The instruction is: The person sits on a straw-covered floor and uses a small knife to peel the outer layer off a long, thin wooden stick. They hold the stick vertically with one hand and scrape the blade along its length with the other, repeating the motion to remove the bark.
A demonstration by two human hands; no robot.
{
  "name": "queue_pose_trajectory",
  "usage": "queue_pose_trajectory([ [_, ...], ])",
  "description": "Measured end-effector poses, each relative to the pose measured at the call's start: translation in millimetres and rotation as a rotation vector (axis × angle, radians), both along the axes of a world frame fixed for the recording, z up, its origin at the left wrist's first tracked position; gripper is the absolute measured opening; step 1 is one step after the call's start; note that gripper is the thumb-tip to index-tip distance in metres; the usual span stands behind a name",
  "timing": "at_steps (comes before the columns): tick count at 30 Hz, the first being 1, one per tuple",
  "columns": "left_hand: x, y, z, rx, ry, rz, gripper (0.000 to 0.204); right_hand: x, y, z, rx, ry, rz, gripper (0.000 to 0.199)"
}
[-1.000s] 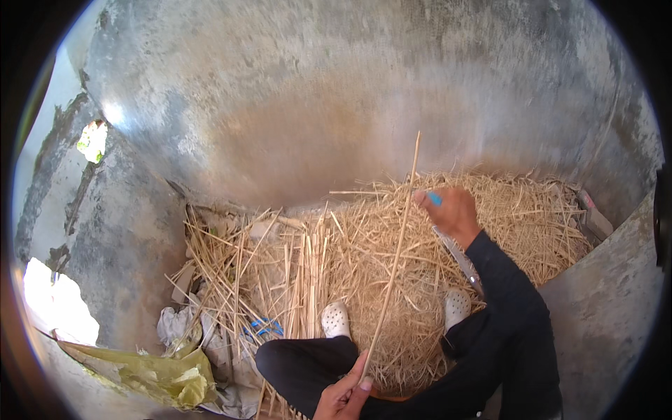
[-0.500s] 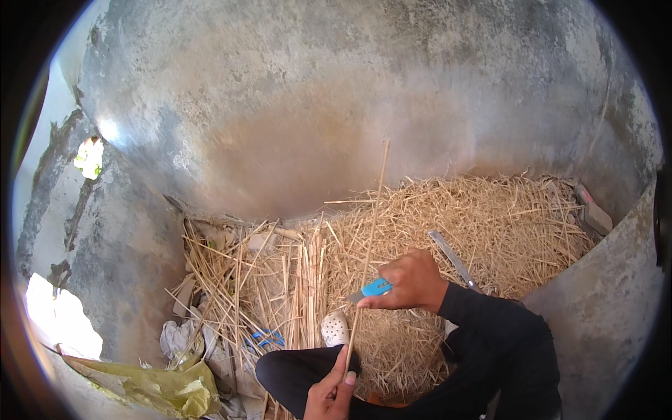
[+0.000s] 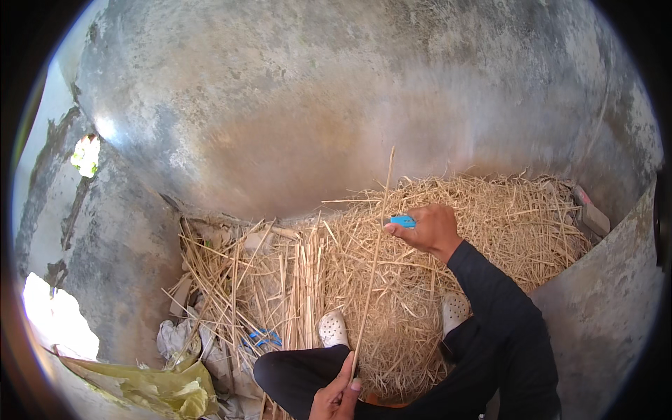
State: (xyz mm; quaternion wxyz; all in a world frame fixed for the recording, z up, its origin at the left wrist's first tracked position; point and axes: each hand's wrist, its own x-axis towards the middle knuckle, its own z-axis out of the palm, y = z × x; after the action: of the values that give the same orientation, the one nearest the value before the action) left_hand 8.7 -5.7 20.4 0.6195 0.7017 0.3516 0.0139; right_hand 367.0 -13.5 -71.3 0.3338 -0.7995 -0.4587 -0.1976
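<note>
Long straw stalk (image 3: 371,280) pinched low by left hand (image 3: 336,399), running up and away; right hand (image 3: 430,229) gripping blue tool (image 3: 402,222) against its upper part.

Soft daylight fills the scene, brightest on the far wall (image 3: 350,91) up left. Blown-out white glare burns at the near-left opening (image 3: 56,325). Straw (image 3: 448,280) stays sharp; fisheye bends edges, black vignette rings everything, shadows faint.
</note>
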Motion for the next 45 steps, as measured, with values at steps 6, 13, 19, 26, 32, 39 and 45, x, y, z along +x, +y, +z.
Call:
queue_pose_trajectory([
  [6, -20, -3, -24, 0.019, -0.016, -0.045, 0.048, 24, 4, -10, -0.16, -0.016, -0.078, 0.078],
  [13, -28, -8, -28, -0.121, 0.013, -0.095, 0.056, 84, -27, -25, -0.106, -0.049, -0.362, 0.079],
  [19, -28, -8, -34, -0.144, -0.017, -0.086, 0.054, 88, -28, -30, -0.167, -0.037, -0.379, 0.077],
  [26, -32, -9, -35, -0.163, -0.02, -0.118, 0.051, 118, -32, -69, -0.211, -0.009, -0.603, 0.078],
  [32, -53, -9, -49, -0.223, -0.074, 0.152, 0.047, 153, -61, -55, -0.071, 0.245, -0.604, 0.083],
  [39, -19, 23, -38, -0.378, -0.355, 0.275, 0.051, -18, -5, 0, -0.141, 0.226, 0.162, 0.074],
  [45, -19, 13, -32, -0.458, -0.417, 0.266, 0.049, -72, 1, 15, -0.078, 0.048, 0.275, 0.066],
])
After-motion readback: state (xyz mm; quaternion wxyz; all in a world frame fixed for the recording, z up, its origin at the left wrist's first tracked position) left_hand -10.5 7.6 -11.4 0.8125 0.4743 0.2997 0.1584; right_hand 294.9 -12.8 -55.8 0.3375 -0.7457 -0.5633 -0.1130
